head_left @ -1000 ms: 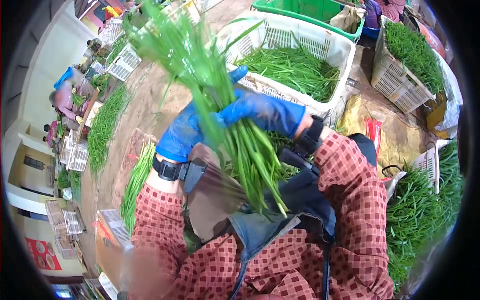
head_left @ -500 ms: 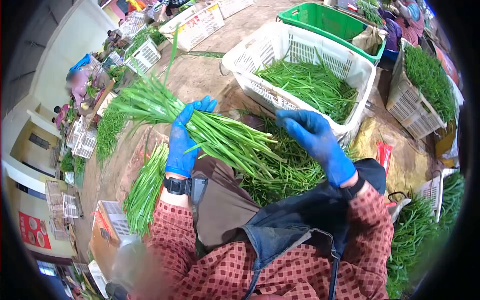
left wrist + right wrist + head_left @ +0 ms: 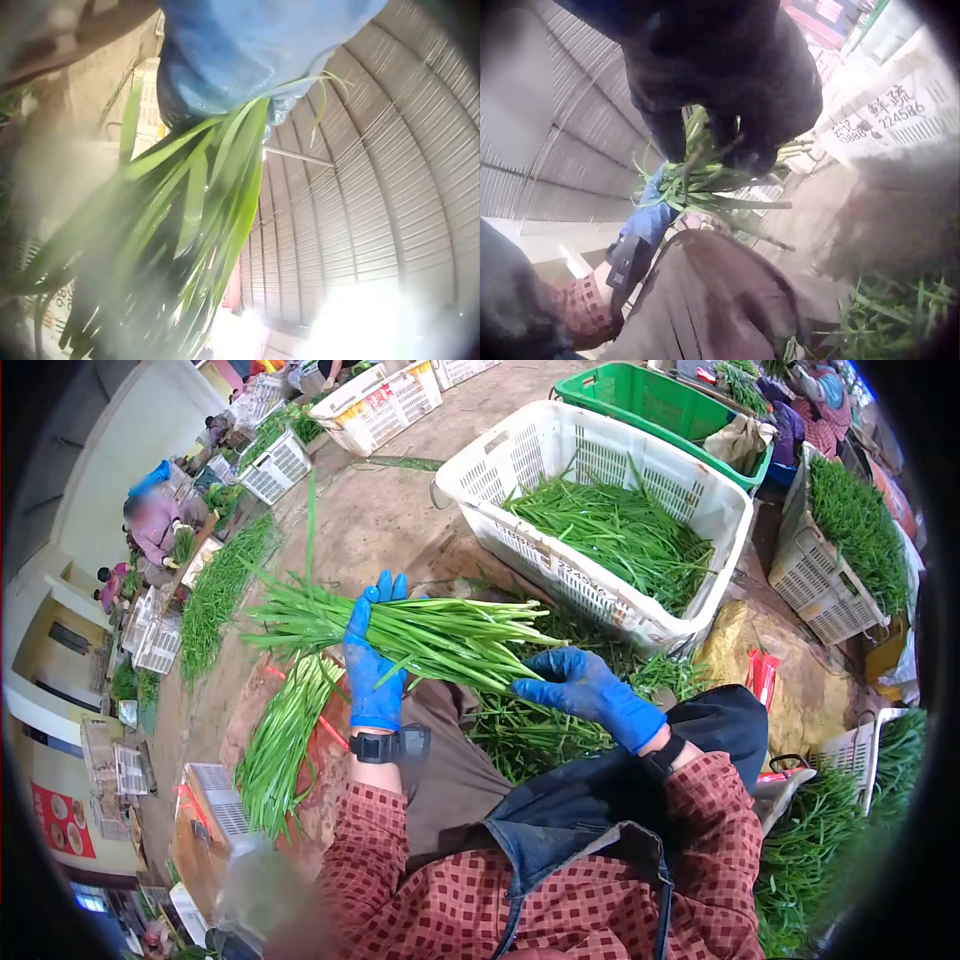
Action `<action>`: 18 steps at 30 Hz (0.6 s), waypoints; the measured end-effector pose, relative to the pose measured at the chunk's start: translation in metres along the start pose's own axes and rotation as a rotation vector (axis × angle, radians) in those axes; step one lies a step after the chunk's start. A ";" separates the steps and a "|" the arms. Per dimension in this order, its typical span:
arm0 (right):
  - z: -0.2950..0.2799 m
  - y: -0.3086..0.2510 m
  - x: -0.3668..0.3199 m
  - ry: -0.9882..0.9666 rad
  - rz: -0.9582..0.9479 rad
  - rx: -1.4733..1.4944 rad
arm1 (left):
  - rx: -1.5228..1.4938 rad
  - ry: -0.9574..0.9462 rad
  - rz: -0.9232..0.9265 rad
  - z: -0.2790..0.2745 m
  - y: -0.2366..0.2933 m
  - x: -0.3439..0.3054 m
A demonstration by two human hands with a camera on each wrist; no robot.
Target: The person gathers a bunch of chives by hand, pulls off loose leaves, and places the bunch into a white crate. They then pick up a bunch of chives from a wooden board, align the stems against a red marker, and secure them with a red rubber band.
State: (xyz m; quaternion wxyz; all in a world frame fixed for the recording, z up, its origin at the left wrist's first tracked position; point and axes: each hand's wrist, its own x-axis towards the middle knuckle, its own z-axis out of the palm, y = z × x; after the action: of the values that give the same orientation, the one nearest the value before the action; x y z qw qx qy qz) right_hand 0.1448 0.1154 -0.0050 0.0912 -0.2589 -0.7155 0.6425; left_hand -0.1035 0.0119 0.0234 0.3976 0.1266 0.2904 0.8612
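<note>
A bunch of long green garlic chives (image 3: 455,628) lies across my left hand (image 3: 376,682), which wears a blue glove and grips it from below. The leafy ends point left, the pale stem ends right. My gloved right hand (image 3: 595,698) pinches stems at the lower right edge of the bunch, thumb and forefinger curled at them. In the right wrist view the stems (image 3: 705,180) show between the dark fingers (image 3: 754,154). Leaves (image 3: 202,187) spread down from the glove in the left wrist view.
Loose greens (image 3: 540,735) lie in front of my lap. Beyond stands a white crate (image 3: 590,575) of cut leaves, with a green crate (image 3: 640,405) behind. Another chive bundle (image 3: 285,750) lies at left. A full crate (image 3: 830,585) stands right; a person (image 3: 155,530) sits far left.
My right hand first left the bunch, then came back to its stem ends. The bunch has turned from upright to lying nearly level in my left hand.
</note>
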 end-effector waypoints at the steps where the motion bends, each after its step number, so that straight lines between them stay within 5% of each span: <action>1: 0.005 0.003 0.004 0.002 -0.003 0.141 | -0.003 0.001 -0.003 0.000 -0.003 0.000; 7: 0.016 0.022 0.023 0.157 -0.202 0.212 | -0.021 0.000 0.053 -0.018 -0.007 0.005; 10: 0.023 0.015 0.024 0.231 -0.069 0.322 | 0.050 0.052 0.078 -0.012 -0.006 0.004; 18: 0.030 0.026 0.032 0.452 -0.118 0.429 | 0.048 0.109 0.135 -0.013 -0.014 0.001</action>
State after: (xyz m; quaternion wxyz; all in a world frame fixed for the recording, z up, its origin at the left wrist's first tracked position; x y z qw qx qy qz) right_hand 0.1101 0.1061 -0.0412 0.3374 -0.3282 -0.5392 0.6984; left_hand -0.1008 0.0147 0.0048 0.3193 0.1082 0.3232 0.8843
